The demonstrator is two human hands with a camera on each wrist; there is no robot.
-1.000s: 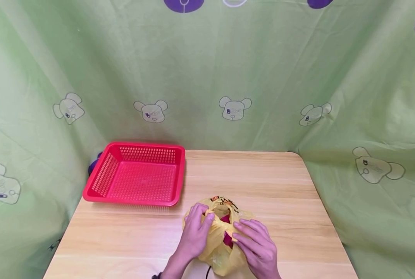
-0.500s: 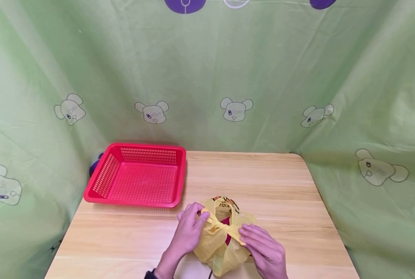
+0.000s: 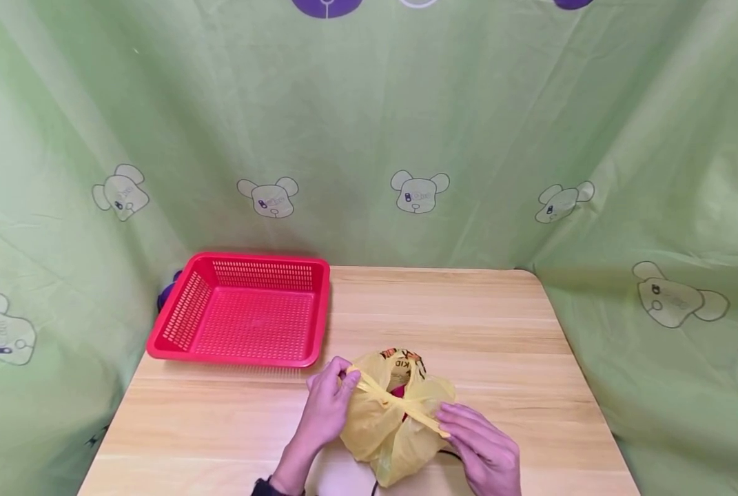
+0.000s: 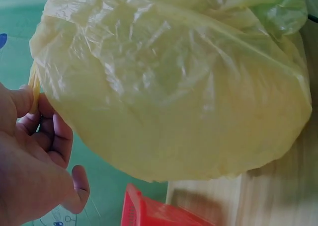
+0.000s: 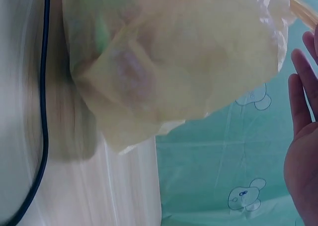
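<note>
A yellow plastic bag (image 3: 375,427) stands at the near middle of the table, its handles crossed and drawn together at the top. Through a gap below the crossing something dark red (image 3: 398,391) shows; what it is stays hidden. My left hand (image 3: 326,406) pinches one twisted handle between thumb and forefinger, as the left wrist view also shows. On the other side my right hand (image 3: 482,444) pinches the opposite handle end, its fingers fairly straight. In the right wrist view the bag (image 5: 174,62) bulges over its contents, and that hand's fingertips are partly cut off.
A red plastic basket (image 3: 319,324) with slotted walls stands at the table's back left. A dark cable (image 5: 43,87) runs beside the bag. Green curtains (image 3: 344,124) with bear-head prints surround the wooden table (image 3: 468,310).
Both hands have moved apart, the left to the left and the right to the right. The handles between them are stretched longer, and the bag's opening has narrowed around the crossing.
</note>
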